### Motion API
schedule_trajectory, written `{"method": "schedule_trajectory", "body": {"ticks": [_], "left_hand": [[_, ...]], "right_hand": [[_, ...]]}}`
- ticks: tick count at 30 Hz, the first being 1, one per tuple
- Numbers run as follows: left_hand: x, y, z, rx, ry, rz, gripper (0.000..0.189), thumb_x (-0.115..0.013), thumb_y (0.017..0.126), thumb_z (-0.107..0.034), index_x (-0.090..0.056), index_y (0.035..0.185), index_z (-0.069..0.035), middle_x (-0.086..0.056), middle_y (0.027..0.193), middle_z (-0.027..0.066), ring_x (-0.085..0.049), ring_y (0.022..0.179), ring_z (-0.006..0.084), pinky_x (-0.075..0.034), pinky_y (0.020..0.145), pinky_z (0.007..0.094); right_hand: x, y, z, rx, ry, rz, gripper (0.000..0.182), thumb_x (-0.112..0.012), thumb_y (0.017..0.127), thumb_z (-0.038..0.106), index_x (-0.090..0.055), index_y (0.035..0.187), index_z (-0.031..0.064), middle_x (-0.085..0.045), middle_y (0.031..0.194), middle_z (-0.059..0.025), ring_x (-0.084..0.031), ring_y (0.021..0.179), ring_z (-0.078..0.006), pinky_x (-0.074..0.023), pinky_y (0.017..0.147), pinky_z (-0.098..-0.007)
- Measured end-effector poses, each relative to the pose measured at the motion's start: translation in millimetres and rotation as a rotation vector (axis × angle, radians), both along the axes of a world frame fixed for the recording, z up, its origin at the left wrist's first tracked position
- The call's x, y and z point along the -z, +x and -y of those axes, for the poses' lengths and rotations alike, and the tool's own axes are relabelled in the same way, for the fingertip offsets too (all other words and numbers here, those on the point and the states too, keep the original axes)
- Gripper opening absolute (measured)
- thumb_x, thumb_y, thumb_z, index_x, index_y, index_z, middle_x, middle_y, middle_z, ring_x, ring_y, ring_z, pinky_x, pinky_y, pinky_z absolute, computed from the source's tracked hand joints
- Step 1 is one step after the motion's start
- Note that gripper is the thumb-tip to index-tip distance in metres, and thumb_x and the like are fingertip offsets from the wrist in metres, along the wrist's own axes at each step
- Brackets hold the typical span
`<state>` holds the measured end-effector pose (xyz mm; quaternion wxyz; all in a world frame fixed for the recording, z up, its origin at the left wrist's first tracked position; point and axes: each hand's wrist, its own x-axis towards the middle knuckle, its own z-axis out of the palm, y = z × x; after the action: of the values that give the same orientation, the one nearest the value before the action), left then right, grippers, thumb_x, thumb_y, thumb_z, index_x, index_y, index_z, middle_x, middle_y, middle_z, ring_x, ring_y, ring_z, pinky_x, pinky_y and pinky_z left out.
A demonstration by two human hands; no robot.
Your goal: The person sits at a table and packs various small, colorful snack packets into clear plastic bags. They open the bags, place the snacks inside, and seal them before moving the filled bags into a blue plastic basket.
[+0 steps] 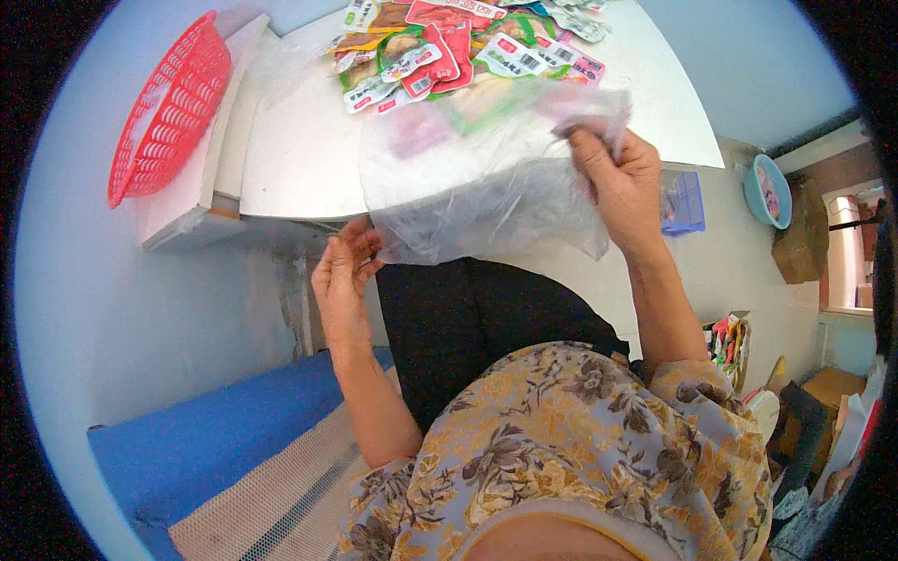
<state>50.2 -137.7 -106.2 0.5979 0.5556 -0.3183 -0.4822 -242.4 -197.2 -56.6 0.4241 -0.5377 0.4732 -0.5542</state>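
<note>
A clear plastic bag (pixel 484 189) hangs over the front edge of the white table (pixel 302 154), its upper part lying on the tabletop. My right hand (pixel 621 175) pinches the bag's gathered upper right corner between thumb and fingers. At the bag's lower left edge is my left hand (pixel 347 263), fingers curled; whether they grip the film cannot be told. Behind the bag lies a pile of small printed food packets (pixel 435 59) in red, green, white and yellow. Some packets show through the film.
A red plastic basket (pixel 172 112) leans on a white ledge at the left. Below it is a blue padded surface (pixel 231 407) with a beige mat (pixel 280 484). To the right are a blue plastic container (pixel 682 203), a light blue basin (pixel 768 191) and cardboard boxes (pixel 800 235).
</note>
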Motion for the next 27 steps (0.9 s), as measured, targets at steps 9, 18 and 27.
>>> {"method": "schedule_trajectory", "body": {"ticks": [9,18,27], "left_hand": [[15.8,-6.5,11.9,-0.091,0.003,-0.203,0.032,-0.067,0.093,-0.029,-0.061,0.107,-0.001,-0.065,0.104,0.0088,-0.062,0.094,0.0178,-0.052,0.082,0.0337],[-16.8,8.4,20.1,-0.340,-0.119,-0.059,0.016,-0.065,0.094,-0.019,-0.064,0.094,-0.002,-0.066,0.093,0.0058,-0.061,0.086,0.0158,-0.051,0.077,0.0300],[-71.9,62.3,78.0,-0.657,-0.294,1.196,0.018,-0.066,0.090,-0.016,-0.068,0.095,0.001,-0.067,0.092,0.0135,-0.062,0.082,0.0236,-0.048,0.079,0.0338]], "right_hand": [[7.9,6.0,0.5,-0.401,-0.094,-0.031,0.018,-0.067,0.093,0.018,-0.072,0.097,0.0016,-0.058,0.068,0.0060,-0.044,0.059,-0.0012,-0.0346,0.052,-0.0196],[43.1,5.0,3.8,-0.301,0.095,-0.013,0.025,-0.063,0.092,0.023,-0.069,0.090,-0.0017,-0.056,0.063,0.0009,-0.047,0.060,-0.0056,-0.0402,0.053,-0.0271],[26.4,67.7,34.2,-0.473,0.311,0.158,0.025,-0.055,0.097,0.020,-0.068,0.096,-0.0013,-0.065,0.074,-0.0029,-0.061,0.060,-0.0096,-0.0520,0.054,-0.0248]]}}
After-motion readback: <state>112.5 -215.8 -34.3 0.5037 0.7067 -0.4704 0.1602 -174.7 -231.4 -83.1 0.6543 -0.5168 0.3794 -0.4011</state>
